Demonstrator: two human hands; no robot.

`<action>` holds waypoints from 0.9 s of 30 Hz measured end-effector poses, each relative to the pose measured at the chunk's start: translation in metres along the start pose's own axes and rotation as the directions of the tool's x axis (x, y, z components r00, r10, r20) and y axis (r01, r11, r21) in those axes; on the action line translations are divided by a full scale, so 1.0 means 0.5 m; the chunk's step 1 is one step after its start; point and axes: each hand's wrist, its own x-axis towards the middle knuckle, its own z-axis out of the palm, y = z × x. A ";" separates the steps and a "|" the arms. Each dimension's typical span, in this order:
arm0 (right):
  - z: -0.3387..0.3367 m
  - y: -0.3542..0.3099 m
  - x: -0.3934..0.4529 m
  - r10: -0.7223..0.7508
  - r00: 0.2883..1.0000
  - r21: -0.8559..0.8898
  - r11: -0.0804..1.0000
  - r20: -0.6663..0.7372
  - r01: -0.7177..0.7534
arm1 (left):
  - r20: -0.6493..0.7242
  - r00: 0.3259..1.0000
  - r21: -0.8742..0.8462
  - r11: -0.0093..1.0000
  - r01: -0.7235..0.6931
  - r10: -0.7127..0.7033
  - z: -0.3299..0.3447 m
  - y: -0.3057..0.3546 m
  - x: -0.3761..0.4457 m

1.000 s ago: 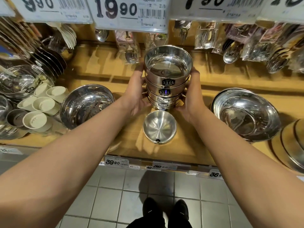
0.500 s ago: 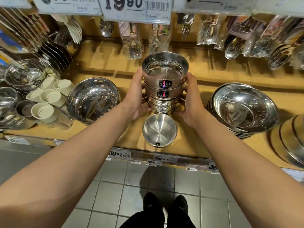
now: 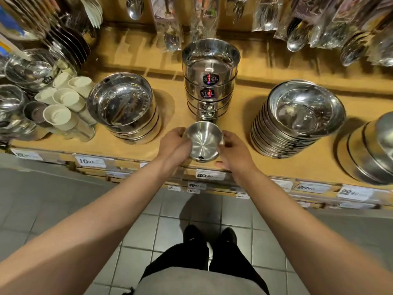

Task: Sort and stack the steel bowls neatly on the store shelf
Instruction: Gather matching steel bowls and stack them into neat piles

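A small steel bowl (image 3: 203,143) sits near the front edge of the wooden shelf (image 3: 170,90). My left hand (image 3: 175,143) touches its left rim and my right hand (image 3: 232,153) its right rim, fingers curled around it. Just behind it stands a tall stack of steel bowls (image 3: 210,81) with black 316L stickers, free of both hands. A stack of wider bowls (image 3: 127,109) is to the left and a stack of shallow wide bowls (image 3: 297,118) to the right.
White cups (image 3: 63,99) and steel dishes crowd the left end. More steel bowls (image 3: 370,152) lie at the far right. Packaged spoons (image 3: 170,28) hang along the back. Price tags (image 3: 209,174) line the shelf front above the tiled floor.
Both hands let go of the tall 316L stack and drew back to the small bowl at the shelf front. The view tilted down and pulled back.
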 end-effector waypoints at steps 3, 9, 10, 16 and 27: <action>-0.006 -0.004 -0.031 -0.083 0.997 0.004 0.997 -0.003 0.083 | -0.004 1.000 0.021 0.999 -0.031 0.031 0.000 -0.001 -0.020; -0.100 -0.044 -0.182 -0.191 0.982 0.039 0.981 -0.007 0.191 | 0.102 0.991 -0.125 0.990 -0.072 0.085 -0.021 0.055 -0.139; -0.126 -0.047 -0.215 -0.201 0.980 0.083 0.976 -0.012 0.201 | 0.137 0.985 -0.127 0.988 -0.085 0.102 -0.023 0.072 -0.170; -0.311 -0.042 -0.382 -0.211 0.967 0.211 0.948 -0.145 0.239 | 0.329 0.907 -0.143 0.963 -0.227 0.263 0.082 0.174 -0.347; -0.786 0.013 -0.532 -0.161 0.913 0.220 0.941 -0.374 0.257 | 0.482 0.807 -0.159 0.940 -0.302 0.340 0.561 0.301 -0.511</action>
